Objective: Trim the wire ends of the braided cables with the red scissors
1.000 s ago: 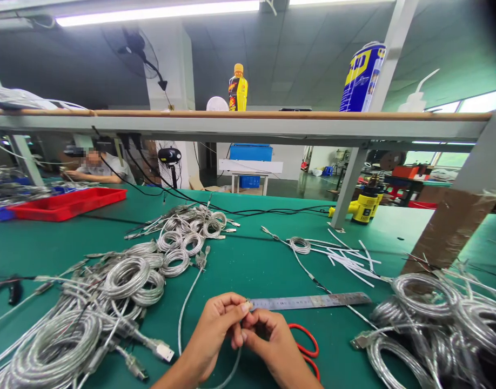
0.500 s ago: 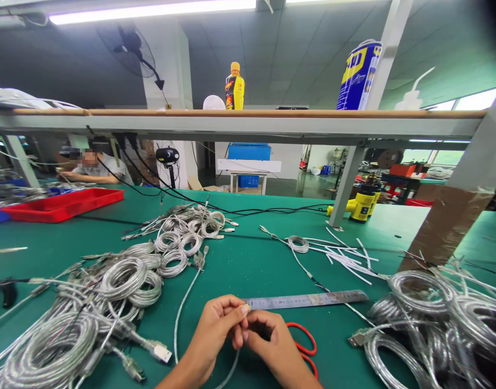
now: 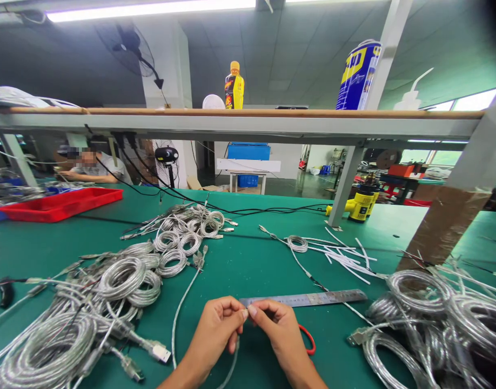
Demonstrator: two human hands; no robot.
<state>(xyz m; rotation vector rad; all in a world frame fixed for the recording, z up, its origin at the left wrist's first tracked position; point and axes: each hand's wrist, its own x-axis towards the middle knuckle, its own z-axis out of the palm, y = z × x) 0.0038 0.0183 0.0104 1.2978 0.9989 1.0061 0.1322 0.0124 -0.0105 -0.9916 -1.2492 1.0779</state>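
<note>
Near the front of the green table, my left hand (image 3: 220, 330) is closed on a thin clear-jacketed cable (image 3: 233, 363) that hangs down below its fingers. My right hand (image 3: 277, 330) is closed in a pinch, thumb against forefinger, and its tips meet those of the left. What sits between the tips is too small to make out. Just beyond the fingers lies a steel ruler (image 3: 305, 299), slanting to the right. One red scissors handle (image 3: 312, 340) shows beside my right hand, which hides the rest.
Coiled silver USB cables (image 3: 122, 281) are heaped on the left, with another heap of cables (image 3: 430, 308) on the right. White tubes (image 3: 349, 259) lie beyond the ruler. A yellow heat gun (image 3: 359, 207) stands by the shelf post; a red tray (image 3: 61, 205) is far left. A person sits behind.
My right hand has shifted slightly right and turned, its thumb now up at the left fingertips. It covers more of the red scissors handles. The left hand has hardly moved.
</note>
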